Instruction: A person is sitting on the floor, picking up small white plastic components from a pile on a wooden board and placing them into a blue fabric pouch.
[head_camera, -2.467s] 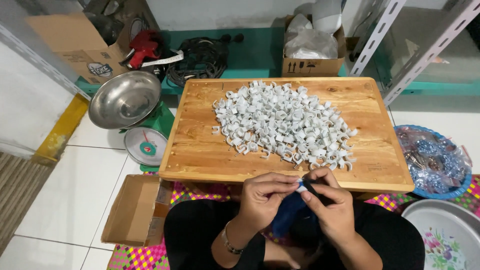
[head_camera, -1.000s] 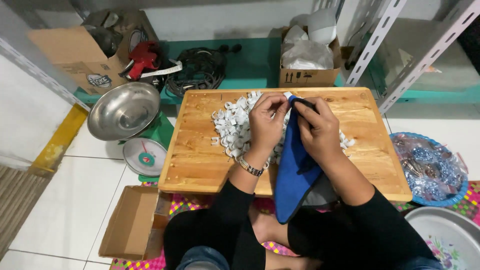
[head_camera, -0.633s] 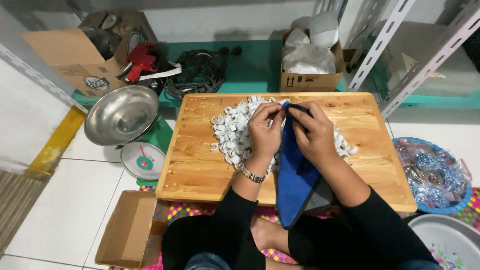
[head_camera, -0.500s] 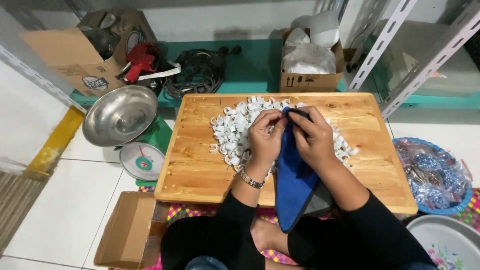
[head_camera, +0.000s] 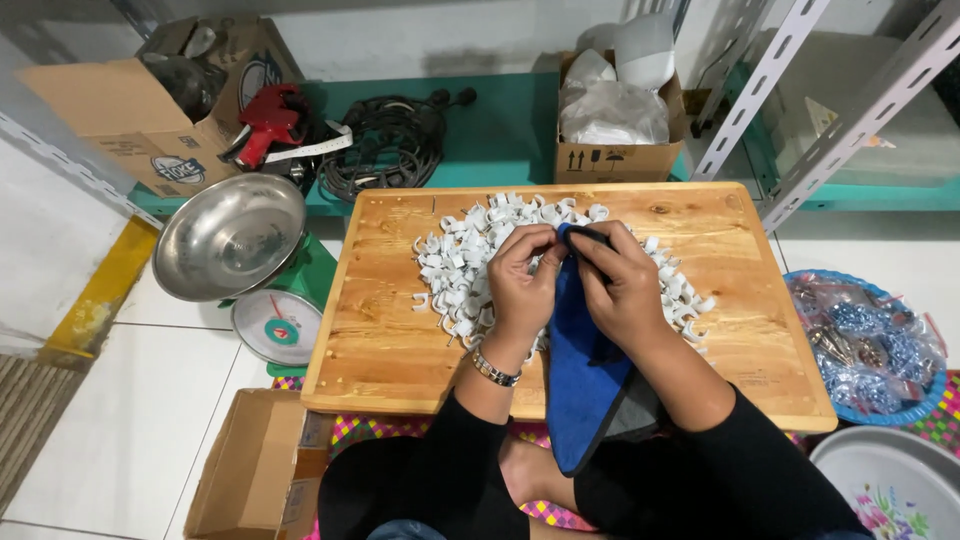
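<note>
Both hands now sit a little lower over the pile of small white plastic clips (head_camera: 470, 262) than half a second ago.
Left hand (head_camera: 522, 278) and right hand (head_camera: 620, 282) pinch the blue cloth pouch's (head_camera: 582, 375) mouth above the wooden board (head_camera: 390, 345); holding it wide open would help.

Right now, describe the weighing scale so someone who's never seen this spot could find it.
Start at the wooden board on the floor, then look just off its left edge. The scale stands there: green body, round white dial, a shiny steel bowl on top, the only metal bowl around.
</note>
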